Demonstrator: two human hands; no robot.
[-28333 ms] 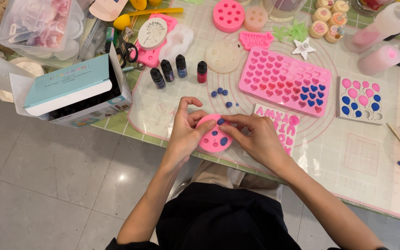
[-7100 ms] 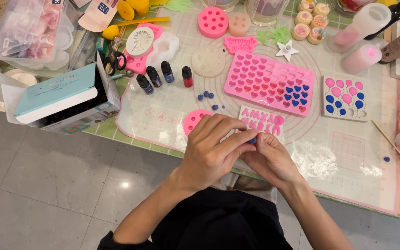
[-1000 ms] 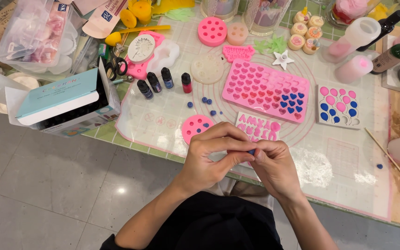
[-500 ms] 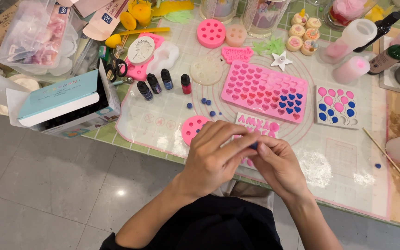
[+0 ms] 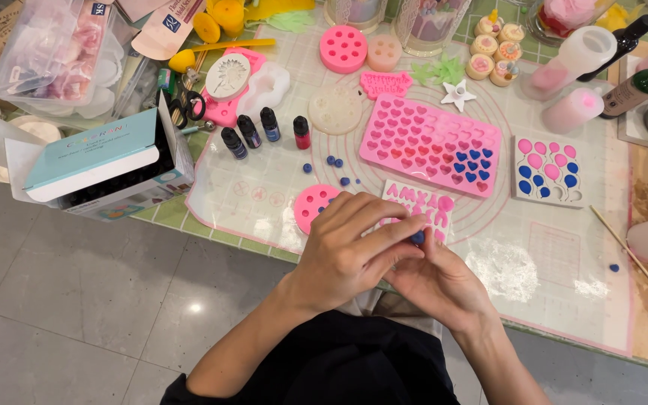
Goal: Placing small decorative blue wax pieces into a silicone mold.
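From the head camera, my left hand point(image 5: 350, 251) and right hand point(image 5: 436, 281) meet at the tabletop point(image 5: 211, 232) edge, fingertips pinching a small blue ball point(image 5: 418, 238) between them, just beside the round pink mold point(image 5: 313, 206) and the pink letter mold point(image 5: 421, 206).

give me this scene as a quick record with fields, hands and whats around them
left hand: fingers curled over the right hand, pinching a small blue piece
right hand: under the left, grip on the same blue piece
nearest mould: round pink mould, partly hidden by the left hand
behind hands: pink letter mould, pink heart mould partly filled with blue
loose items: blue balls, four small dye bottles
surface: clear silicone mat
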